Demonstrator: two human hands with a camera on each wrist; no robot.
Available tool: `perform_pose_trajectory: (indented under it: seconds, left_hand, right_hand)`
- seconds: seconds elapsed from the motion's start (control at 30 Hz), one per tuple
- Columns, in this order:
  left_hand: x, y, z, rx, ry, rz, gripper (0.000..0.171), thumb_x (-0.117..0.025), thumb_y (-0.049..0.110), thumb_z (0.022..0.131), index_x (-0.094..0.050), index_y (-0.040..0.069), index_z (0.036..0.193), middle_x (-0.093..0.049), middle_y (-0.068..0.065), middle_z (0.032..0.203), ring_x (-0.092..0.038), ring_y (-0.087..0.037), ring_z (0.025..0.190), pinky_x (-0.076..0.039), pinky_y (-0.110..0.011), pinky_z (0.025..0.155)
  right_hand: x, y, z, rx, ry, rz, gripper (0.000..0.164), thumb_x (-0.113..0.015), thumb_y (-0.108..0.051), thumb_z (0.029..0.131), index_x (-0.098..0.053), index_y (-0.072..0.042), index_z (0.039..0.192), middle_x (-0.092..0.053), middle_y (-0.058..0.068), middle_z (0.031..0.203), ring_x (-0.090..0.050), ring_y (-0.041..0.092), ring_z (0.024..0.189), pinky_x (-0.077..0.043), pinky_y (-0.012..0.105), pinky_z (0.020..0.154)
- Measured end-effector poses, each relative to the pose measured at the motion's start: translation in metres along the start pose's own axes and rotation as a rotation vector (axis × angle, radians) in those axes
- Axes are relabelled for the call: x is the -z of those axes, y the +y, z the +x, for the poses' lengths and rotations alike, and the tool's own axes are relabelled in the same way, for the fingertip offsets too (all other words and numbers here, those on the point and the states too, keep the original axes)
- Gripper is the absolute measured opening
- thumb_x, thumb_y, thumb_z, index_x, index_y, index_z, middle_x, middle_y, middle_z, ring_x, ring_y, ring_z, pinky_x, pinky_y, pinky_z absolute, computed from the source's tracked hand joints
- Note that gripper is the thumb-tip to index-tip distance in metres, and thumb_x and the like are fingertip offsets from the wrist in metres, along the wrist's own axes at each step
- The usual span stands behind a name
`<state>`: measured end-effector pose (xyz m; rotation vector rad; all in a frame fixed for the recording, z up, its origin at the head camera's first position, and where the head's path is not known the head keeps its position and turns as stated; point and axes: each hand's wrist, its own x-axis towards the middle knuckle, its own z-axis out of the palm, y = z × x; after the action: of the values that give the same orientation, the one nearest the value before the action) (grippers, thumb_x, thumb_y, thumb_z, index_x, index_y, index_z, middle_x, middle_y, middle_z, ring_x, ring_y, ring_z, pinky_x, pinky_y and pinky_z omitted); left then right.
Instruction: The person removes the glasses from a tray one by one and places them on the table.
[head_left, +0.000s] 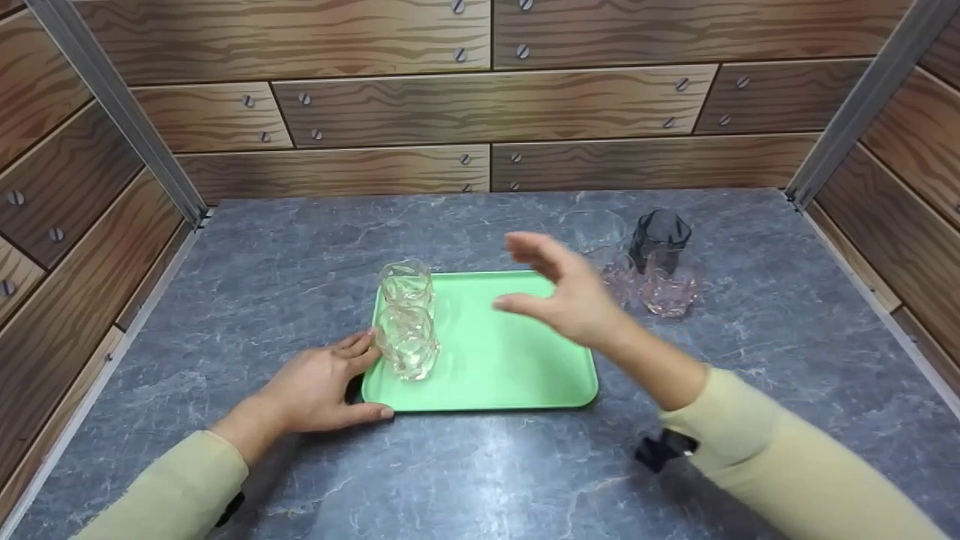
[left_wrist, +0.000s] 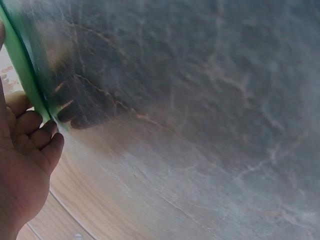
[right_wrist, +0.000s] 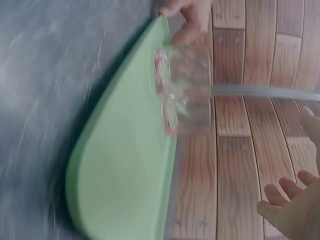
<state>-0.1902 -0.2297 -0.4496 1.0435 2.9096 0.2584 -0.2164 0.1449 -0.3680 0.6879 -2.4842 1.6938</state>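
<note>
A green tray [head_left: 517,360] lies on the table, with two clear faceted glasses standing along its left side: a nearer one [head_left: 409,345] and a farther one [head_left: 406,285]. My left hand [head_left: 319,386] holds the tray's near left corner, thumb at the front edge and fingers at the left rim by the nearer glass. In the left wrist view, curled fingers [left_wrist: 40,131] meet the rim. My right hand [head_left: 574,296] hovers over the tray's right side, thumb and fingers spread apart and nothing between them. The right wrist view shows this hand [right_wrist: 295,207] away from the tray.
Beyond the tray's right side stand a dark grey glass [head_left: 660,236], a pinkish glass [head_left: 671,285], another pinkish one [head_left: 616,274] partly behind my right hand, and a faint clear glass [head_left: 596,229]. Wood-patterned walls [head_left: 487,105] enclose the marbled table [head_left: 247,315].
</note>
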Motion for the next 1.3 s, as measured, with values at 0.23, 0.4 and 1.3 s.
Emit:
perform_pose_trajectory:
  seconds: [0.23, 0.4, 1.3]
  left_hand:
    - [0.0, 0.0, 0.0, 0.016, -0.012, -0.001, 0.103, -0.059, 0.082, 0.091, -0.05, 0.004, 0.157, -0.039, -0.022, 0.164, -0.047, -0.042, 0.146, -0.049, -0.059, 0.109]
    - [0.001, 0.0, -0.001, 0.033, -0.023, -0.012, 0.104, -0.059, 0.082, 0.09, -0.048, 0.004, 0.158, -0.036, -0.02, 0.165, -0.046, -0.042, 0.147, -0.047, -0.059, 0.111]
    - [0.0, 0.0, 0.0, 0.018, -0.002, -0.016, 0.103, -0.061, 0.081, 0.091, -0.051, 0.002, 0.156, -0.04, -0.02, 0.164, -0.048, -0.041, 0.145, -0.049, -0.06, 0.109]
  right_hand:
    - [-0.048, 0.009, 0.006, -0.043, -0.097, -0.061, 0.089, -0.094, -0.033, 0.08, -0.052, -0.007, 0.154, -0.059, 0.008, 0.15, -0.055, 0.024, 0.137, -0.038, 0.043, 0.121]
    - [-0.076, 0.014, 0.011, -0.064, -0.166, -0.088, 0.09, -0.094, -0.036, 0.081, -0.051, -0.011, 0.156, -0.057, 0.005, 0.153, -0.055, 0.023, 0.138, -0.038, 0.042, 0.12]
    - [-0.127, 0.023, 0.018, -0.17, -0.214, -0.064, 0.086, -0.095, -0.035, 0.083, -0.052, -0.018, 0.156, -0.054, 0.003, 0.156, -0.054, 0.025, 0.14, -0.045, 0.039, 0.115]
